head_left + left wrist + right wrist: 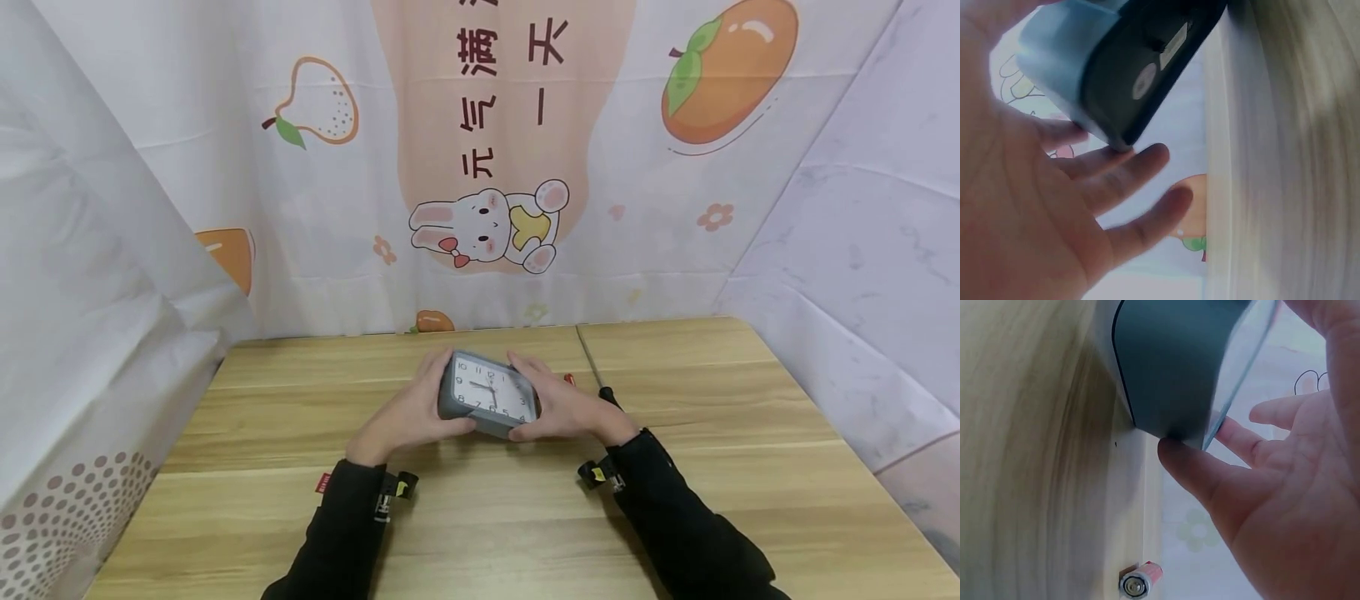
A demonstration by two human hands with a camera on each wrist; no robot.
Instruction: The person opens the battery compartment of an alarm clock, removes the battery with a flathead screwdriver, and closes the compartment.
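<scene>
A grey square-cornered clock with a white numbered face is held between both hands, its face tilted up toward me. My left hand grips its left side, thumb along the near edge and fingers at the far side. On the opposite side my right hand holds the right end, thumb on the near corner. The left wrist view shows the clock's dark back with a round sticker and a pale label. In the right wrist view, the thumb presses the clock's grey side.
Beyond the right hand a screwdriver with a black handle lies on the wooden table. A red battery lies near it, its end facing the right wrist camera. Printed curtains hang along the table's back edge.
</scene>
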